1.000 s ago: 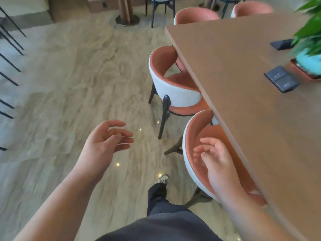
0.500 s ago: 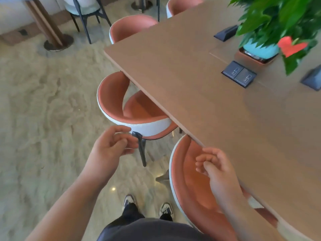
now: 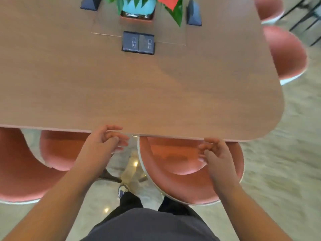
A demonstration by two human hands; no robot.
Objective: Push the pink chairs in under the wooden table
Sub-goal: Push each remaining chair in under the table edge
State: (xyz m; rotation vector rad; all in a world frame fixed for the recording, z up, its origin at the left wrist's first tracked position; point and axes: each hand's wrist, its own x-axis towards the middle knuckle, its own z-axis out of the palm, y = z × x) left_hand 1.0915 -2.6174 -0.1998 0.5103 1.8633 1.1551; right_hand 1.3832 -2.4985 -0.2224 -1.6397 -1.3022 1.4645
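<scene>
Matt wood-grain table [image 3: 156, 87], soft pink upholstered chair [image 3: 173, 180], glossy marbled floor [image 3: 278, 171].

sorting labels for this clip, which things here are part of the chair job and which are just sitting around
Part of the job:
wooden table
pink chair in front
pink chair at left
pink chairs on the far side
left hand
right hand

Just sitting around:
potted plant
dark socket panel

bare forearms [image 3: 60, 193], dark trousers [image 3: 149, 223], perhaps sneakers [image 3: 122, 190]
</scene>
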